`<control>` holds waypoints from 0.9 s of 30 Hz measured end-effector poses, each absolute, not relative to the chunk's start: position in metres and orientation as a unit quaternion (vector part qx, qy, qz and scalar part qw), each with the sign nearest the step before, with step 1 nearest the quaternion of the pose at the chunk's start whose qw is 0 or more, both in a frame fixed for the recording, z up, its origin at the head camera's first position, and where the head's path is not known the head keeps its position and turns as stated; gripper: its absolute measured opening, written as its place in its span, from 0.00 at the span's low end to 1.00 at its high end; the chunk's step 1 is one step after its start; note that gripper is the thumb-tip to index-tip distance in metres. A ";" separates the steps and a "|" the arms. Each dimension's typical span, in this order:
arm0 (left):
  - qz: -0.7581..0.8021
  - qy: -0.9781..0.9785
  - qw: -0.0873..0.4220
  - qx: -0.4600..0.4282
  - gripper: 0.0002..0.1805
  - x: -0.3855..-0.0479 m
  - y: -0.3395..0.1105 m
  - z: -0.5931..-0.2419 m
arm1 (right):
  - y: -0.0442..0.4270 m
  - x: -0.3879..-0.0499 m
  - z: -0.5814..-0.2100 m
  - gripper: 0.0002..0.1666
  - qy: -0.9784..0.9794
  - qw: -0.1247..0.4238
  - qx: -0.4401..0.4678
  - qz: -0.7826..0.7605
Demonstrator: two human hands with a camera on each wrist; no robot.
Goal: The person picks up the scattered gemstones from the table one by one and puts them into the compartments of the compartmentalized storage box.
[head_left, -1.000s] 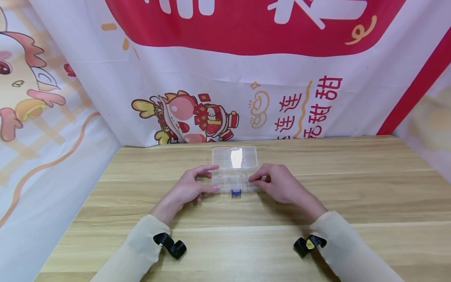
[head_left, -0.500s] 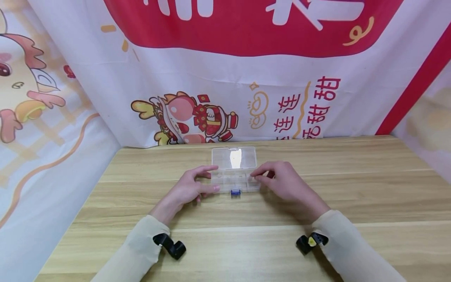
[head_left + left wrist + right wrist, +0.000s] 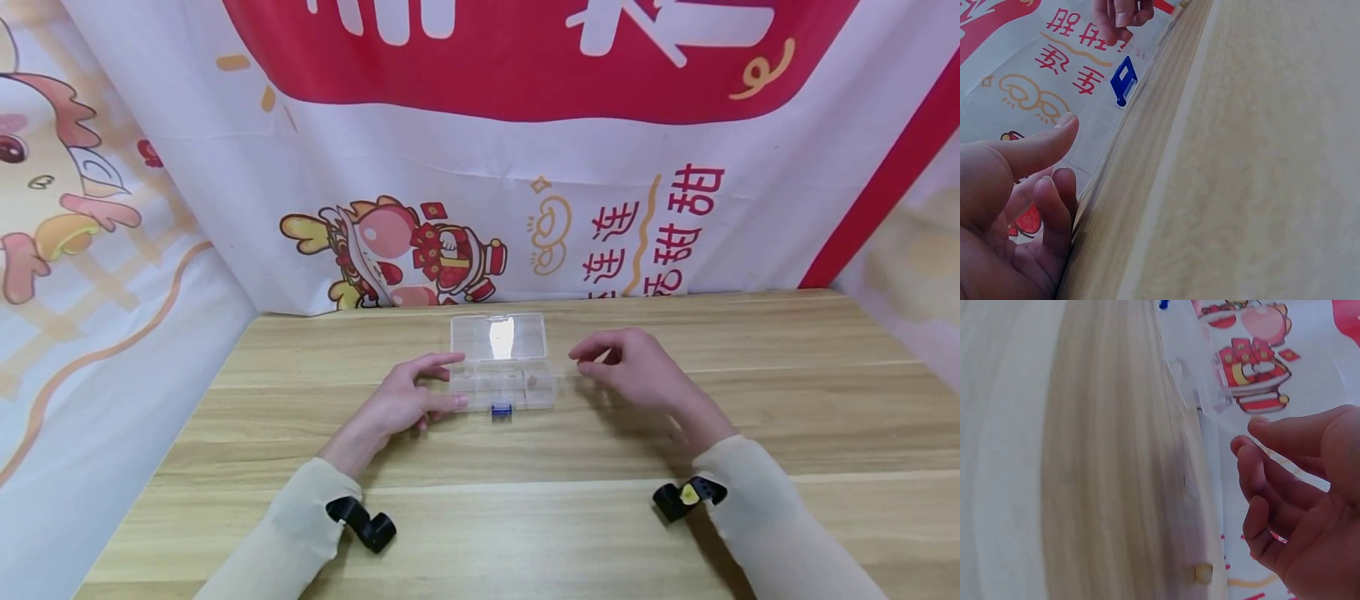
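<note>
White fabric backdrop, printed in red and gold, rising behind a pale wood-grain desk. Near the desk's far edge, slightly left of its middle, lies a clear plastic compartment box; its transparent hinged lid is folded back toward that edge, and a blue plastic latch faces the near edge. Small contents in the far row are too faint to identify. Left hand: at the box's left end, thumb at the near side and forefinger at the far side, a wide grip. Right hand: apart from the box, just beyond its right end, fingers loosely bent, the thumb-to-forefinger gap narrow, with nothing visible between. Right-wrist view: a small yellowish piece rests on the desk, apart from the box. Step in hand, as judged: handling small pieces at the compartments, the left hand steadying the box. The next move probably calls for a fine fingertip pinch by the right hand, without jarring the box.
</note>
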State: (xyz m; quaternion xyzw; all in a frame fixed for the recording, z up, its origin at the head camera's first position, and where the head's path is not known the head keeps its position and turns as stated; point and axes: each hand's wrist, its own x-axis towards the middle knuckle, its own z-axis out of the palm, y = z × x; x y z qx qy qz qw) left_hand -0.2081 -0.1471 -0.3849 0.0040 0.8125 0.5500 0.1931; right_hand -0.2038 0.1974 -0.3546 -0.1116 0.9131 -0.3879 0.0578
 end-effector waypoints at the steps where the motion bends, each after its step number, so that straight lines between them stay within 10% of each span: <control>1: 0.551 0.812 0.193 0.004 0.38 -0.208 -0.147 -0.385 | 0.200 -0.205 -0.355 0.13 0.912 0.062 -0.113 -0.389; 27: 0.552 0.812 0.192 0.004 0.39 -0.208 -0.148 -0.387 | 0.223 -0.210 -0.362 0.10 0.908 0.164 -0.108 -0.371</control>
